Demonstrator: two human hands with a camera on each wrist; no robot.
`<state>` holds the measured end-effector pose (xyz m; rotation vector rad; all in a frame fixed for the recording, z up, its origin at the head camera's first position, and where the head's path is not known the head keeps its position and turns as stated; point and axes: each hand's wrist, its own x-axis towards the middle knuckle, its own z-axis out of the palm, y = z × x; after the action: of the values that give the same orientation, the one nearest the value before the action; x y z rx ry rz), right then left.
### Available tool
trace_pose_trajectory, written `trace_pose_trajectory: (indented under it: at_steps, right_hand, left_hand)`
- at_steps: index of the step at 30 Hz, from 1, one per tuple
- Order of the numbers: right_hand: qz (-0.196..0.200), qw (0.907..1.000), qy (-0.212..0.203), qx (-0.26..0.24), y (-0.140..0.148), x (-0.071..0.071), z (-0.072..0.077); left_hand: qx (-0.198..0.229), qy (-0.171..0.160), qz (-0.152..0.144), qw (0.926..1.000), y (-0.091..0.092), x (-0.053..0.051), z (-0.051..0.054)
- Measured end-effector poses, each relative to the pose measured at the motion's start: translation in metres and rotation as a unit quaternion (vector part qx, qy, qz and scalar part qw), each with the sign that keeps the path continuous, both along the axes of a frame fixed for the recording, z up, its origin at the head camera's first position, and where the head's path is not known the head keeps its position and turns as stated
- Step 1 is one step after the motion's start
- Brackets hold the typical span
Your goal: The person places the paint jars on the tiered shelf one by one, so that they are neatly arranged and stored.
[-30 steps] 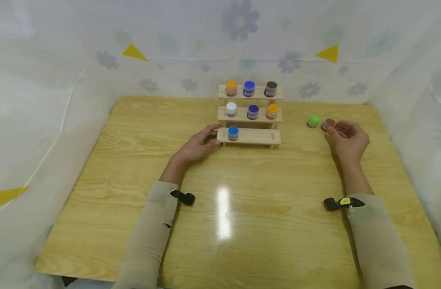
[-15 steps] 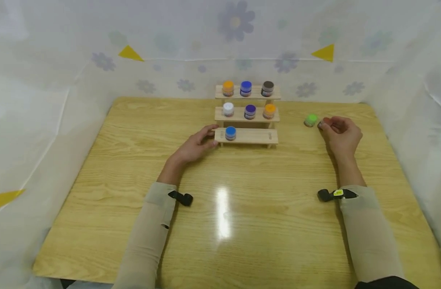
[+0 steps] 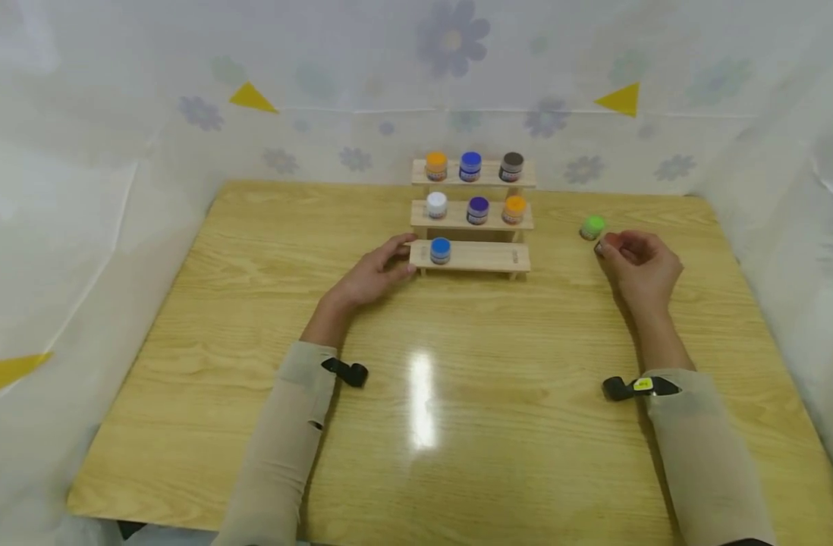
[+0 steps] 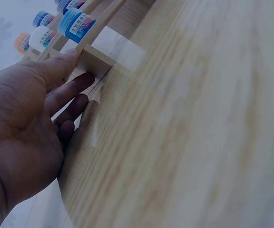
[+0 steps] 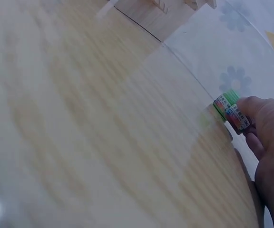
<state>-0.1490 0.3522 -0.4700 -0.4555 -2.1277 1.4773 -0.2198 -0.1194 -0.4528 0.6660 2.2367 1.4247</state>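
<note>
A stepped wooden rack (image 3: pixel 485 258) holds small paint jars on its tiers. My left hand (image 3: pixel 370 279) grips the left end of its lowest tier, thumb at the near edge and fingers around the end. Close to that hand on the tier stands a blue-lidded jar (image 3: pixel 440 251). My right hand (image 3: pixel 645 269) pinches a paint jar with a red-brown lid (image 3: pixel 613 240) between thumb and fingers, which cover most of it. Just behind it, a green-lidded paint jar (image 3: pixel 592 227) stands on the table; in the right wrist view the held jar (image 5: pixel 238 118) partly overlaps it.
On the middle tier are white (image 3: pixel 437 205), purple (image 3: pixel 478 211) and orange (image 3: pixel 514 210) lidded jars. The top tier carries orange (image 3: pixel 436 166), blue (image 3: pixel 469 166) and black (image 3: pixel 511 167) ones. A wood-grain table (image 3: pixel 253 425) meets flower-patterned cloth walls (image 3: pixel 362 68).
My right hand has taken the red-brown-lidded jar in its pinch and moved it slightly left and nearer to me. The left hand stays at the rack.
</note>
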Motion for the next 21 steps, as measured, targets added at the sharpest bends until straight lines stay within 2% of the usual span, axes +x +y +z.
trace_pose_trajectory:
  at_steps: [7, 14, 17, 21]
  right_hand:
    - [0.012, 0.9999, 0.000, -0.003, -0.013, 0.009, -0.002]
    - [0.062, 0.9970, 0.034, -0.031, -0.034, 0.009, 0.001]
    - [0.073, 0.9962, 0.042, -0.020, -0.046, 0.007, 0.004]
    - [0.080, 0.9952, 0.053, 0.023, -0.063, 0.006, 0.013]
  left_hand:
    - [-0.001, -0.001, -0.007, 1.0000, 0.001, 0.000, 0.000]
    - [-0.010, 0.005, -0.005, 0.9999, 0.001, 0.000, 0.001]
    - [-0.007, 0.005, -0.004, 1.0000, 0.000, -0.001, 0.001]
    - [-0.003, 0.000, -0.006, 1.0000, 0.000, 0.000, 0.001]
